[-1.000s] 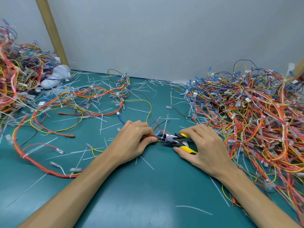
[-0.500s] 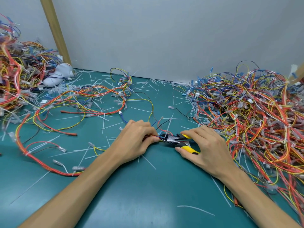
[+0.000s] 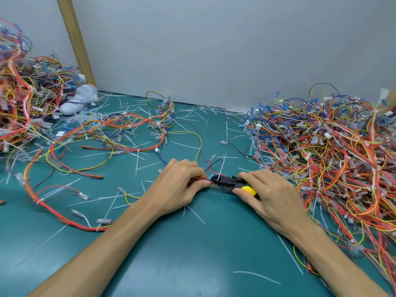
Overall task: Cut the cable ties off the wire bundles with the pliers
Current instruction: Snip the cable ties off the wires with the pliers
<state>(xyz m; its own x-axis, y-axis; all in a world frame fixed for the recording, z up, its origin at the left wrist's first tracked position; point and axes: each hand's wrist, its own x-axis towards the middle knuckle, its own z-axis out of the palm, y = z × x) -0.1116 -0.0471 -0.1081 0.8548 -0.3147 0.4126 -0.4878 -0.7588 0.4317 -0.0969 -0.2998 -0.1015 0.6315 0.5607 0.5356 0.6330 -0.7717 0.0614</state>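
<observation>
Left heap: we see a tangled heap of wires [image 3: 21,99] at the far left of the green surface [image 3: 192,260], well apart from both hands.
Left hand: our left hand [image 3: 177,187] rests on the surface, its fingers curled and pinching a thin wire bundle [image 3: 207,180] at the fingertips.
Wire bundle: we judge it light and limp. It will sag and slide unless we pinch it just beside the tie, as we do here. It lies between our two hands, low on the surface.
Cable tie: it is too small for us to make out. We judge such a strap thin, stiff and springy, so a cut piece may fly off.
Pliers: the black nose of the pliers [image 3: 227,181] touches the bundle just right of the left fingertips. We cannot tell whether the jaws have closed.
Right hand: our right hand [image 3: 272,196] is wrapped round the yellow handles.
Right heap: a large pile of wires [image 3: 334,163] lies just beside the right hand.
</observation>
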